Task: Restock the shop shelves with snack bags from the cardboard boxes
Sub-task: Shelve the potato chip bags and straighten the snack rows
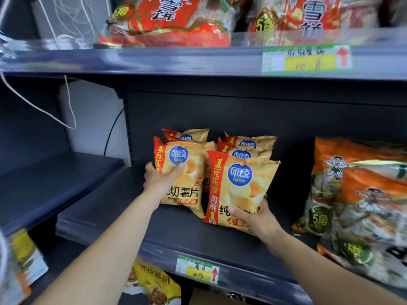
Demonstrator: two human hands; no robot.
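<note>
Closest to the camera, under the front edge of the middle shelf (105, 219), a yellow walnut bag (152, 282) lies on the lower level. A green and yellow price tag (198, 269) sits on this front edge.

The two hands are apart, and each one holds its own chip bag. The right hand (255, 219) grips the lower right corner of the front chip bag (240, 183), with the thumb on the printed face. This bag stands upright near the front edge, and its left side overlaps the other one a little. The left hand (163, 179) grips the left edge of the second chip bag (182, 172), which is a little deeper, with the thumb pressing on the front. I cannot tell if the bottoms of the two bags touch the shelf board.

Behind them, more chip bags (251, 142) of the same kind stand in two short rows, close to the dark back panel (220, 111).

To the left of the bags the board is bare up to the slotted upright post (127, 128). To the right, a bare gap separates them from the orange snack bags (356, 190), which lean in a pile. A lower side shelf (55, 179) stands further left.

Above, the upper shelf edge (154, 60) carries another price label (306, 60), and red snack bags (176, 20) lie on top of it. There is free height between the chip bags and this edge.
</note>
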